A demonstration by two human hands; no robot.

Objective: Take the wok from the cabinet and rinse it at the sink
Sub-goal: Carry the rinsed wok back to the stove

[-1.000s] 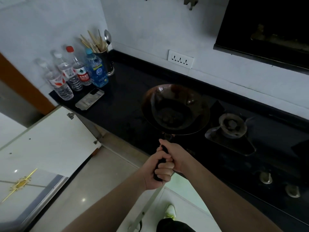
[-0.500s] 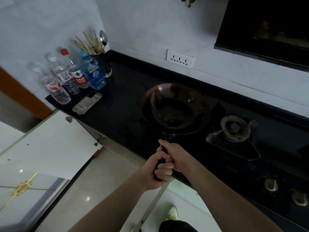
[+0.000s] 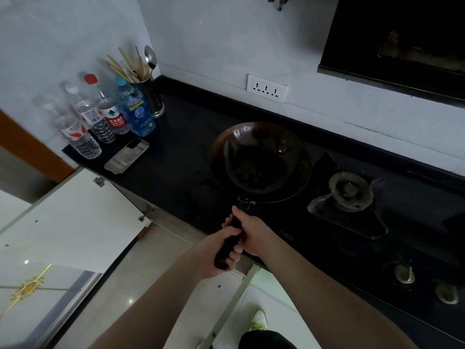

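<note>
Both hands wrap the wok's dark handle: left hand (image 3: pixel 214 255) lower, right hand (image 3: pixel 251 235) above it, fingers curled tight. The wok (image 3: pixel 260 161) is out of the cabinet, held over the black counter (image 3: pixel 181 157) near its front edge, so the carry step looks in hand. No sink in view; next move likely means turning to find it. Open cabinet door (image 3: pixel 73 222) juts out at left, a snag risk. Burner (image 3: pixel 349 191) just right of the wok; bottles (image 3: pixel 105 119) and utensil holder (image 3: pixel 148 99) at the far left corner.
</note>
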